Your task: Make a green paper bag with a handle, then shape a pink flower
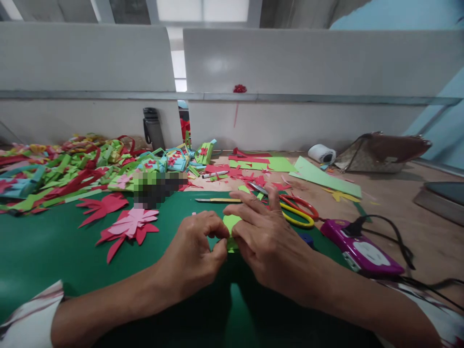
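Between my hands is a small piece of lime green paper [232,223], held a little above the green mat. My left hand [197,246] pinches its left edge with thumb and forefinger. On the other side, my right hand [266,237] grips the paper with its lower fingers, while its upper fingers reach forward over it. My right hand hides much of the paper. Beyond the hands lie a thin craft knife [217,200] and scissors with red and yellow handles [299,220]. Red and pink paper flowers [132,223] rest on the mat to the left.
A heap of cut paper pieces [83,164] covers the back left, near a dark bottle [154,128]. Green card sheets [326,176] and red scraps lie at the back. A purple power strip [362,249] with black cables is at right, with a handbag [384,154] behind.
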A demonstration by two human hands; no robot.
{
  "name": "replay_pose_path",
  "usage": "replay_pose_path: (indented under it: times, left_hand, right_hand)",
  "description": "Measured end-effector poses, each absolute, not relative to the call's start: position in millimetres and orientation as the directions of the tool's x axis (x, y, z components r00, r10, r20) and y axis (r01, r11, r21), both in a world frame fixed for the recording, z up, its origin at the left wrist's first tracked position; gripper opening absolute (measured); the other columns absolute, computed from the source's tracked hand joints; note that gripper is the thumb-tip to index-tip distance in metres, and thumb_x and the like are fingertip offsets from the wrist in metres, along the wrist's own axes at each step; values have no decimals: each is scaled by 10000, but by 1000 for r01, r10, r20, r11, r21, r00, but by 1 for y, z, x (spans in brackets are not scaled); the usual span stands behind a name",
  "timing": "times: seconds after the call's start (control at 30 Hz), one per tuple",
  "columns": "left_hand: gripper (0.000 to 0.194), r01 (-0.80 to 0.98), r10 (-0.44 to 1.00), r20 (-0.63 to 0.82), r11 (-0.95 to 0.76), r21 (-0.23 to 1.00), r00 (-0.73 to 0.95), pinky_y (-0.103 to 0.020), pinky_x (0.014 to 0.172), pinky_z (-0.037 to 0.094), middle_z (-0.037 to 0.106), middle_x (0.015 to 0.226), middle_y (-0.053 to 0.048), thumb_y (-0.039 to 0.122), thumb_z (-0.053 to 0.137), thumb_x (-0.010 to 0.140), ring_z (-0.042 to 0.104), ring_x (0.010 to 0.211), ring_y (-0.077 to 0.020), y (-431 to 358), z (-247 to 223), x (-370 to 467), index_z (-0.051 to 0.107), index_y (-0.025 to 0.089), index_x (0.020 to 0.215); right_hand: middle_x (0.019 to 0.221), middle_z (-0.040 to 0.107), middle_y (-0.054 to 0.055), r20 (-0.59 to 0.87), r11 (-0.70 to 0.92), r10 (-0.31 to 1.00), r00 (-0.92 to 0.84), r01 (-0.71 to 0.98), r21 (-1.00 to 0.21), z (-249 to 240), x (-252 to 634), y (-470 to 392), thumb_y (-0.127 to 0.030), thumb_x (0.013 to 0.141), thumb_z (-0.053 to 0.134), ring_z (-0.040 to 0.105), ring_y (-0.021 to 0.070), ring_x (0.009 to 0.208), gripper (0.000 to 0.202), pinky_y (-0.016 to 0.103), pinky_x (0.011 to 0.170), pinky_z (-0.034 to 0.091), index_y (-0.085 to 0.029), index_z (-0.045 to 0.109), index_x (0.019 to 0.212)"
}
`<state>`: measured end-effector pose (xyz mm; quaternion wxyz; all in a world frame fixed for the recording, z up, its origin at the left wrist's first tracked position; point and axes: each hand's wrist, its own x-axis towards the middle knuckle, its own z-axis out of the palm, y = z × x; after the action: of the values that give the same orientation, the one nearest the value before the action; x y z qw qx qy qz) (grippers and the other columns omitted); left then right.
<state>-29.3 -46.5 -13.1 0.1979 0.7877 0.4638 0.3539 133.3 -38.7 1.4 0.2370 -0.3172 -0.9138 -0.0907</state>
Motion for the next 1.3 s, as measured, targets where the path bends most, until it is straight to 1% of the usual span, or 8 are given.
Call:
replay_pose_path:
  times: [0.17, 0.3, 0.43, 0.67, 1.03, 1.13, 1.23, 1.3]
  left_hand:
    - [113, 596, 865, 387, -500, 628, 319, -269, 632, 367, 566, 652, 4, 72, 473, 680, 501, 642, -129, -46, -12, -33, 525, 164, 641]
    - [118, 595, 865, 388, -501, 629, 318, -260, 622, 369, 561, 647, 5, 72, 469, 676, 503, 635, -125, -46, -11, -36, 529, 164, 636]
    - [117, 600, 867, 382, -498, 626, 321, -257, 618, 366, 558, 648, 5, 68, 469, 674, 502, 634, -125, -46, -9, -38, 528, 161, 636]
    - [115, 600, 868, 378, -495, 629, 321, -259, 621, 365, 562, 650, 1, 68, 471, 676, 508, 640, -129, -46, -9, -38, 528, 160, 636]
    - [114, 617, 874, 366, -486, 619, 320, -277, 629, 359, 550, 655, -6, 67, 472, 687, 496, 649, -139, -45, -9, -37, 525, 157, 640]
    - [108, 629, 858, 391, -510, 586, 331, -296, 665, 366, 555, 705, -21, 72, 480, 700, 497, 698, -157, -46, -9, -37, 546, 157, 690]
    - [72, 643, 827, 417, -558, 525, 377, -313, 689, 369, 563, 804, -47, 155, 525, 747, 493, 766, -182, -47, -12, -35, 591, 166, 773]
    - [94, 640, 789, 448, -608, 469, 421, -304, 682, 365, 560, 802, -47, 165, 513, 779, 486, 765, -178, -46, -14, -34, 604, 172, 756]
  right_hand:
    - [1184, 563, 116, 454, 776, 541, -708, 628, 56, 6, 142, -39, -33, 771, 467, 317, 288, 1270, 156, 588, 1016, 60, -131, 584, 734]
    - [1214, 545, 115, 446, 758, 548, -707, 646, 93, 8, 146, -39, -13, 745, 471, 395, 282, 1208, 171, 601, 1018, 47, -133, 591, 759]
    - [1237, 530, 111, 419, 746, 560, -714, 655, 119, 9, 146, -40, 20, 704, 460, 381, 280, 1220, 221, 593, 1027, 54, -141, 596, 771]
    - [1228, 533, 140, 415, 744, 556, -720, 654, 139, 9, 147, -41, 52, 638, 421, 357, 307, 1239, 305, 619, 1016, 61, -136, 602, 795]
    - [1179, 554, 147, 444, 730, 541, -714, 661, 174, 5, 144, -41, 51, 619, 417, 368, 312, 1226, 304, 598, 1023, 70, -125, 593, 793]
    - [1165, 564, 149, 476, 716, 538, -696, 675, 178, 4, 142, -41, 62, 643, 396, 374, 304, 1222, 302, 598, 1023, 58, -125, 591, 776]
    - [1149, 574, 153, 508, 707, 520, -686, 680, 196, 1, 139, -43, 46, 695, 384, 382, 310, 1216, 275, 601, 1019, 58, -125, 590, 759]
    - [1146, 578, 155, 512, 709, 505, -695, 672, 212, 0, 135, -44, 31, 721, 381, 379, 317, 1221, 263, 596, 1022, 65, -122, 592, 759]
